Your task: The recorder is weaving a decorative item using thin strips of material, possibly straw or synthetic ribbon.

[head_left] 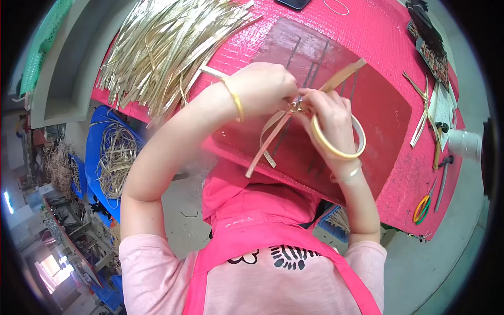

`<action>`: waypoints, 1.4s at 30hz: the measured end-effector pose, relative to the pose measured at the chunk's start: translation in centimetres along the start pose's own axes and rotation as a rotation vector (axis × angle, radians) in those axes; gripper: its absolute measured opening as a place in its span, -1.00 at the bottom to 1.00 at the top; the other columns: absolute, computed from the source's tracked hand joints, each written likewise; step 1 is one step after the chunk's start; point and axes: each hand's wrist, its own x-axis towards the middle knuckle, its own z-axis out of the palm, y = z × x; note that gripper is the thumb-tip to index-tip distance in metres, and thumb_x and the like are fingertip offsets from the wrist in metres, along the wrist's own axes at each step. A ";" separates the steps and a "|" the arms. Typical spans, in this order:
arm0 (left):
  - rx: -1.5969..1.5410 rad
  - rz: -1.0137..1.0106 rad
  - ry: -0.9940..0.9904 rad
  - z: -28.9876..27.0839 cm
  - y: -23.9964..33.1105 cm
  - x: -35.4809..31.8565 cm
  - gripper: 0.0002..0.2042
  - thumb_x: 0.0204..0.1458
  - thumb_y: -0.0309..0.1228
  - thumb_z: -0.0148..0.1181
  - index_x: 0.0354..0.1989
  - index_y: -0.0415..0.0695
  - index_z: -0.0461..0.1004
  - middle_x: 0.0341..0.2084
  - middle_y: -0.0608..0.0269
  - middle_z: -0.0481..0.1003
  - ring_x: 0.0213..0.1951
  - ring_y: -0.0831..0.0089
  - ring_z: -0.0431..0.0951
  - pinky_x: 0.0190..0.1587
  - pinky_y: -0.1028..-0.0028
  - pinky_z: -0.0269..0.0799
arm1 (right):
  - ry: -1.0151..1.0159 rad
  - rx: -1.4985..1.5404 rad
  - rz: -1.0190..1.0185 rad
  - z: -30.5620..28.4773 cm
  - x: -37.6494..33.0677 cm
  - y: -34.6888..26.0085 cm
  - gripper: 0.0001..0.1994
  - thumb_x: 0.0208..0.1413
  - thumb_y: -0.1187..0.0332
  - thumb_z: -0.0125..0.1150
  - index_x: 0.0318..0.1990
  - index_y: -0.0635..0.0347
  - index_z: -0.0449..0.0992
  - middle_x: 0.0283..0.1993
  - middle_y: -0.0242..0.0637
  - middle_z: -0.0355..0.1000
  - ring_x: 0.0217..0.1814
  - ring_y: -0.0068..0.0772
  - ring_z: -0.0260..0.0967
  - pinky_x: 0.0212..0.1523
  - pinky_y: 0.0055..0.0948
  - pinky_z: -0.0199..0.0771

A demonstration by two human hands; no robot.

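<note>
Both hands meet over a dark red board (388, 121). My left hand (268, 86) and my right hand (329, 113) are closed, fingertips pinching a small shiny metal buckle (297, 106) and the thin metallic straps around it. One strap (344, 75) reaches up and right past my right hand. Other strap ends (258, 156) hang down-left from the buckle. A cream roll of tape (361, 137) is looped around my right hand, above the wrist. My fingers partly hide the buckle.
A large heap of gold straps (173, 47) lies on the pink table at the upper left. A blue bin (97, 168) with tangled strips stands below it. At the right lie scissors (421, 209), a hammer (437, 147) and loose straps (420, 126). A phone (294, 3) sits at the far edge.
</note>
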 end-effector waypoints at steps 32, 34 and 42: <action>-1.957 -0.049 0.641 9.2 2.7 -0.1 -0.81 -0.03 -0.44 -0.02 -0.31 -0.31 0.37 -0.57 0.19 0.44 -0.67 0.63 0.38 -0.64 0.70 0.27 | 0.202 0.461 0.173 -0.7 0.5 -0.9 -0.86 -0.17 0.47 0.04 -0.40 0.31 0.32 -0.45 -0.22 0.25 -0.42 -0.47 0.23 -0.41 -0.58 0.22; -1.969 -0.031 0.654 9.0 2.9 0.1 -0.81 -0.03 -0.44 -0.03 -0.30 -0.30 0.36 -0.58 0.20 0.43 -0.67 0.63 0.37 -0.65 0.70 0.25 | 0.154 0.527 0.219 -1.8 -1.4 -1.7 -0.90 -0.12 0.51 -0.08 -0.42 0.33 0.33 -0.45 -0.23 0.25 -0.42 -0.45 0.22 -0.35 -0.57 0.21; -2.000 0.010 0.676 8.2 3.9 -1.0 -0.82 -0.03 -0.45 -0.05 -0.30 -0.30 0.35 -0.59 0.22 0.43 -0.68 0.63 0.35 -0.65 0.71 0.22 | 0.039 0.801 0.402 0.9 -2.3 -0.6 -0.78 -0.02 0.52 -0.10 -0.18 0.29 0.35 -0.47 -0.39 0.29 -0.42 -0.65 0.21 -0.34 -0.67 0.20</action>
